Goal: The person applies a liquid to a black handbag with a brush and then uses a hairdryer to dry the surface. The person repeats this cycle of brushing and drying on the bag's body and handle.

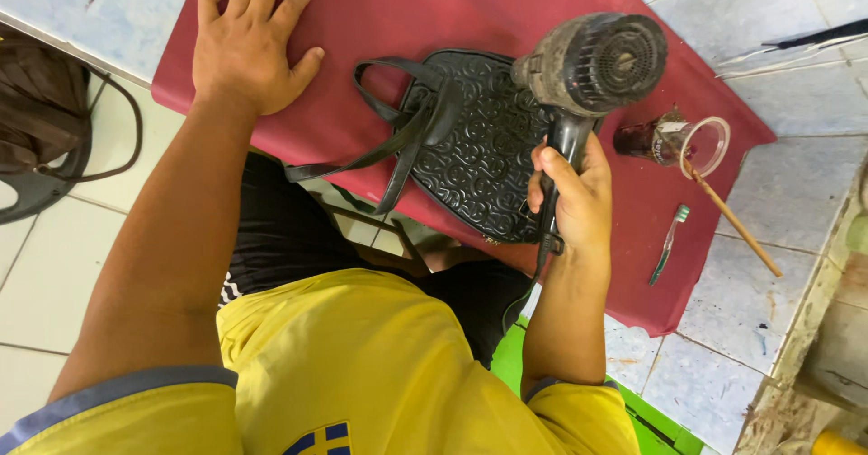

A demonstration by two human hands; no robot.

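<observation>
Hair dryer, black, dusty plastic, round barrel with a grilled rear intake facing up, slim handle with cord trailing below; held upright in the right hand, whose grip is wrapped closed around the handle, over the right edge of the handbag. Handbag, black, leather-like, embossed all over with a scrolling pattern, lying flat at the near middle of the bench; its flat straps loop out to the left. Left hand, grip open, palm down with fingers spread flat on the red sheet, holding nothing. Red sheet, smooth, covering the pale tiled bench. Clear plastic cup, on its side at right, dark residue inside, a thin wooden stick resting by its mouth. Toothbrush, green and white, lying just near of the cup at the sheet's edge.
</observation>
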